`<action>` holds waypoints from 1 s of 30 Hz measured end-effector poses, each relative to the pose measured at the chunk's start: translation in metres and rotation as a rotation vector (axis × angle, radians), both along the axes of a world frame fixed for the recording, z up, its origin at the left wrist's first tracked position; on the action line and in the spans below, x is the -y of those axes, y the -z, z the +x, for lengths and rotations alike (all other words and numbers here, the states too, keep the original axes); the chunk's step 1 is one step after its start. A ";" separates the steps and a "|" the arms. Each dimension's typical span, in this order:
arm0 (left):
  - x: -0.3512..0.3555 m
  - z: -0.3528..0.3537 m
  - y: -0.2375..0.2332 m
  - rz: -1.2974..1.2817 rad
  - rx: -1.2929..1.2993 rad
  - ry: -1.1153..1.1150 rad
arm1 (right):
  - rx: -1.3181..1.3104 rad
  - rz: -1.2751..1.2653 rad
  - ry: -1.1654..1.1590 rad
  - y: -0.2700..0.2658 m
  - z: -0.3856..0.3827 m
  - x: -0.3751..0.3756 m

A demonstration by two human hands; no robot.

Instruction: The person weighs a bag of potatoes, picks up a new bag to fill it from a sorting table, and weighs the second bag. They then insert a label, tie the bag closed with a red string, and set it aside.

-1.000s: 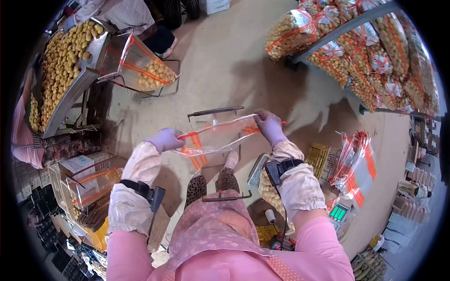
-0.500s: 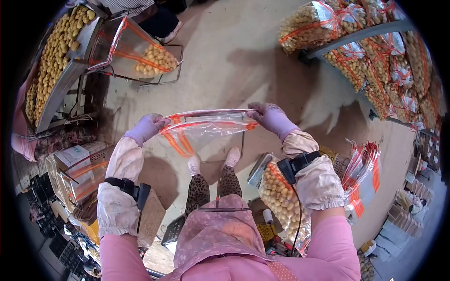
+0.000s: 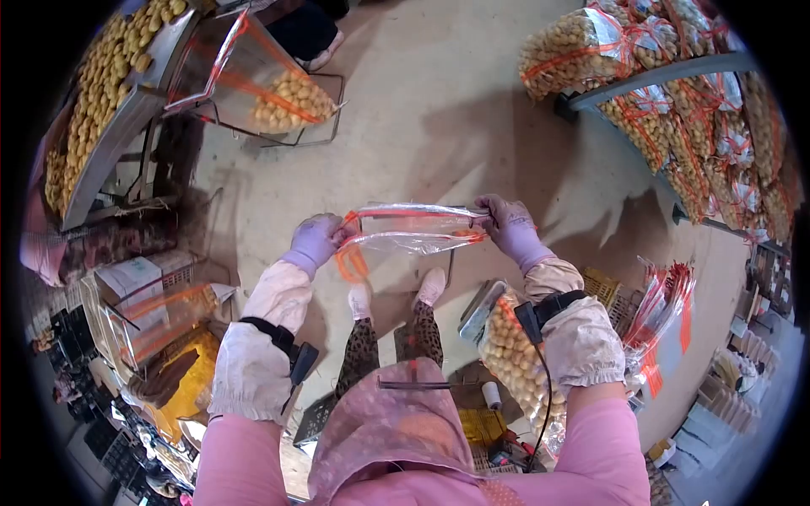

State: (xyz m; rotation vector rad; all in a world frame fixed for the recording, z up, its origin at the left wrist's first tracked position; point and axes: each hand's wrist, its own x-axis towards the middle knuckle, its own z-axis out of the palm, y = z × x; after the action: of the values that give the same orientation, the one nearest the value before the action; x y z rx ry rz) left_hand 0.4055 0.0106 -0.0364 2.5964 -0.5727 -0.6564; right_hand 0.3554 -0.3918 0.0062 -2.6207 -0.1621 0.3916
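A clear plastic bag with orange stripes point(image 3: 409, 244) stretches between my gloved hands, its mouth parted. My left hand point(image 3: 317, 239), in a purple glove, has its fingers closed on the left end of the bag's rim. At the right end of the rim, my right hand point(image 3: 510, 226) pinches the plastic, its glove purple too. A thin dark bar shows along the far side of the bag's mouth. The lower part of the bag hangs above my feet.
Loose potatoes point(image 3: 93, 105) fill a metal chute at the upper left, beside a partly filled bag point(image 3: 291, 103). Filled sacks point(image 3: 574, 55) lie on a cart at the upper right. A potato bag point(image 3: 510, 341) and empty bags point(image 3: 662, 312) are near my right arm.
My left hand has moved right, closer to my right hand, which has shifted slightly right and down. The bag is less taut and its mouth is wider apart.
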 end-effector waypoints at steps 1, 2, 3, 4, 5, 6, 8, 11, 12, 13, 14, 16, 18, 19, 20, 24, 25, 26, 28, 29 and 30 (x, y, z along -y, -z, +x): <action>0.001 -0.008 -0.005 -0.004 -0.002 -0.009 | -0.002 -0.004 -0.009 0.001 -0.005 0.000; 0.000 -0.008 -0.011 0.047 0.009 -0.011 | -0.016 0.082 0.072 0.005 -0.008 -0.001; -0.002 -0.006 -0.017 0.100 0.026 -0.011 | -0.024 0.171 0.154 0.004 -0.007 -0.002; -0.008 -0.009 -0.022 0.101 0.040 -0.015 | -0.010 0.173 0.149 0.003 -0.006 -0.003; -0.014 -0.018 -0.029 0.095 0.056 -0.057 | -0.046 0.212 0.194 0.002 -0.010 -0.005; -0.020 -0.029 -0.032 0.087 0.068 -0.097 | -0.086 0.250 0.240 -0.001 -0.016 -0.007; -0.028 -0.048 -0.043 0.005 0.176 -0.147 | -0.029 0.196 0.260 -0.009 -0.022 -0.013; -0.030 -0.056 -0.050 -0.012 0.097 -0.215 | 0.040 0.068 0.262 -0.007 -0.033 -0.015; -0.027 -0.055 -0.054 0.051 -0.086 -0.228 | 0.057 -0.008 0.247 -0.010 -0.032 -0.014; -0.024 -0.052 -0.057 0.044 -0.075 -0.227 | 0.070 -0.012 0.247 -0.012 -0.028 -0.012; -0.022 -0.053 -0.060 0.028 0.029 -0.194 | 0.088 -0.043 0.213 -0.013 -0.026 -0.008; -0.020 -0.065 -0.059 0.009 0.123 -0.164 | 0.096 -0.080 0.175 -0.019 -0.027 -0.003; -0.022 -0.074 -0.053 -0.096 0.286 -0.183 | 0.103 -0.142 0.072 -0.020 -0.023 0.001; -0.024 -0.077 -0.048 -0.096 0.285 -0.184 | 0.103 -0.142 0.071 -0.019 -0.022 0.002; -0.026 -0.081 -0.043 -0.112 0.277 -0.222 | 0.173 -0.115 0.019 -0.017 -0.023 0.001; -0.029 -0.087 -0.024 -0.285 0.464 -0.286 | 0.226 -0.100 -0.039 -0.010 -0.015 0.002; -0.026 -0.087 -0.022 -0.283 0.461 -0.282 | 0.223 -0.097 -0.034 -0.007 -0.012 0.005; -0.024 -0.088 -0.021 -0.297 0.453 -0.318 | 0.201 -0.082 -0.032 -0.004 -0.009 0.007; -0.022 -0.089 -0.023 -0.305 0.439 -0.359 | 0.173 -0.063 -0.034 -0.002 -0.006 0.006; -0.020 -0.087 -0.025 -0.357 0.424 -0.436 | 0.199 -0.035 -0.037 -0.002 -0.004 0.006; -0.017 -0.084 -0.028 -0.410 0.406 -0.510 | 0.223 -0.008 -0.037 -0.002 -0.002 0.006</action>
State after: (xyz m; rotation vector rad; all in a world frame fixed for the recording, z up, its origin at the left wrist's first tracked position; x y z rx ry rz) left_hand 0.3211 0.0276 -0.0087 2.3345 -0.1151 0.1456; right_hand 0.3535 -0.3979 0.0078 -2.6675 -0.2834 0.1111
